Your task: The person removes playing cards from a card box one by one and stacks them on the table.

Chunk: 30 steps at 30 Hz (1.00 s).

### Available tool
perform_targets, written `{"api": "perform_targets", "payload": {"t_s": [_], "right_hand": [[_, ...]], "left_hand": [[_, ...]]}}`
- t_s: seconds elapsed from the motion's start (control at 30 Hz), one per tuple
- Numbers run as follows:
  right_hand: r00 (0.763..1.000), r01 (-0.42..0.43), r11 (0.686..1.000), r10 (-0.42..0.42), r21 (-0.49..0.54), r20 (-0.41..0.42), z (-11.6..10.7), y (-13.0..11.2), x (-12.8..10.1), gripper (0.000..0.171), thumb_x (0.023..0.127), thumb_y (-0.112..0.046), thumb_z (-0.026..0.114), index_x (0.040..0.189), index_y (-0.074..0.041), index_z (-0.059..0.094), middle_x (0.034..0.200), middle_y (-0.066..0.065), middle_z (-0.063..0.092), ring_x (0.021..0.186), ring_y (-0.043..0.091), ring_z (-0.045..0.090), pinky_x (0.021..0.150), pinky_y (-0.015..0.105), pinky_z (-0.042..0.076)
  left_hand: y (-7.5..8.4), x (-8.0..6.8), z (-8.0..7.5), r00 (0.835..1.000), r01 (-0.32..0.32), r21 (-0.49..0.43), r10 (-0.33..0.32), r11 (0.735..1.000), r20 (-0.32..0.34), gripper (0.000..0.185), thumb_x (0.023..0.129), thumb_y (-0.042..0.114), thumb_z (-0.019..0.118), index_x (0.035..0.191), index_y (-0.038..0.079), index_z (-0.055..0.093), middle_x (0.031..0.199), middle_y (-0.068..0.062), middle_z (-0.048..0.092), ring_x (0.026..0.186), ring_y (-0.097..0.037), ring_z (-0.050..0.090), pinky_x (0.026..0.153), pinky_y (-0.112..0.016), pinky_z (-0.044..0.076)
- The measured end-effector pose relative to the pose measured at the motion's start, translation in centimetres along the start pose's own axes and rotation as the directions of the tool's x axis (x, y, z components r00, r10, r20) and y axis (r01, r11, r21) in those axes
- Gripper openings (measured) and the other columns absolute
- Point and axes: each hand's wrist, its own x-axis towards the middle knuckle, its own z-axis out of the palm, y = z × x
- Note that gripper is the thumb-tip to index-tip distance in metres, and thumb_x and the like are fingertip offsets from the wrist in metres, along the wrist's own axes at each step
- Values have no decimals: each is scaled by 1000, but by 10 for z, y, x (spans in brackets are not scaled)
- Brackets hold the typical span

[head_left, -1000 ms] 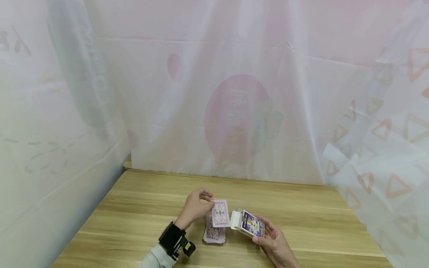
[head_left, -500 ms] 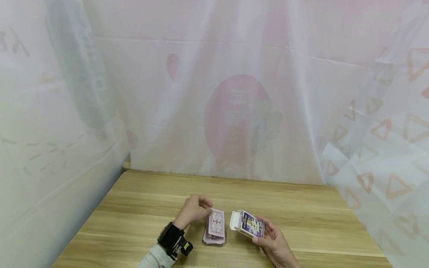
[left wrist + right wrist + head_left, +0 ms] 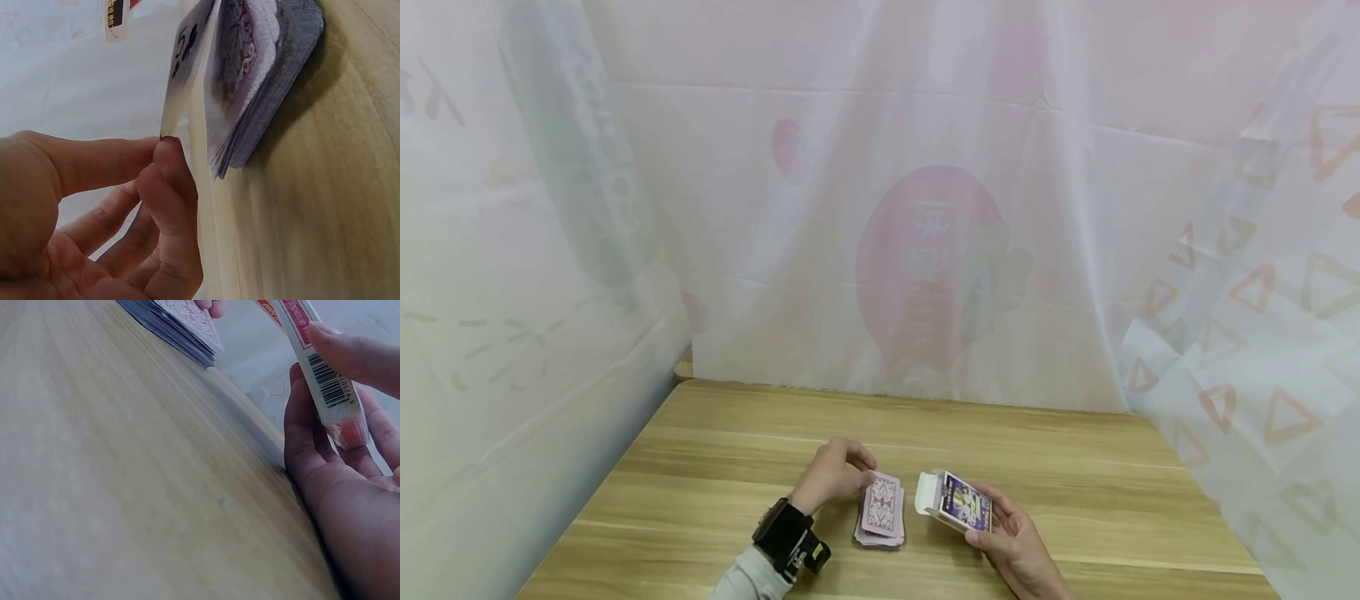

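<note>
My left hand (image 3: 837, 473) pinches a playing card (image 3: 882, 504) by its far left corner, between thumb and fingertips. In the left wrist view the card (image 3: 182, 59) slants above the stack, and a 5 with black club marks shows on its face. Below it the stack of playing cards (image 3: 880, 541) lies on the table, patterned backs up. My right hand (image 3: 1017, 546) holds a card box (image 3: 966, 502) with a purple printed front, its white flap open towards the stack. In the right wrist view my thumb presses the box's barcode side (image 3: 329, 384).
The wooden table (image 3: 737, 433) runs back to a pale printed curtain (image 3: 760, 250). More sheeting hangs at the left (image 3: 512, 292) and right (image 3: 1255, 333). A black wrist camera (image 3: 790, 537) sits on my left wrist, close beside the stack.
My left hand has lowered the card and drawn it back, from beyond the stack down over its top. My right hand and the card box have stayed in place.
</note>
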Motion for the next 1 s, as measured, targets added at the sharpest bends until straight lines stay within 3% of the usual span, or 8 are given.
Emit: {"api": "perform_targets", "payload": {"t_s": [0.23, 1.0], "right_hand": [[1000, 4, 1000, -4, 2, 1, 0, 0, 0, 72, 90, 20, 61, 155, -6, 48, 144, -6, 58, 126, 11, 62, 109, 27, 52], [1000, 20, 1000, -20, 10, 17, 0, 1, 1, 73, 89, 21, 61, 157, 0, 42, 143, -5, 58, 125, 12, 63, 109, 27, 53]], "left_hand": [[0, -1, 3, 1000, -4, -2, 4, 1000, 5, 14, 84, -1, 80, 97, 4, 75, 91, -3, 74, 75, -15, 63, 62, -30, 53], [1, -6, 10, 999, -33, 105, 37, 994, -34, 16, 83, -3, 83, 92, 4, 71, 85, -2, 70, 78, -14, 63, 69, -32, 54]]}}
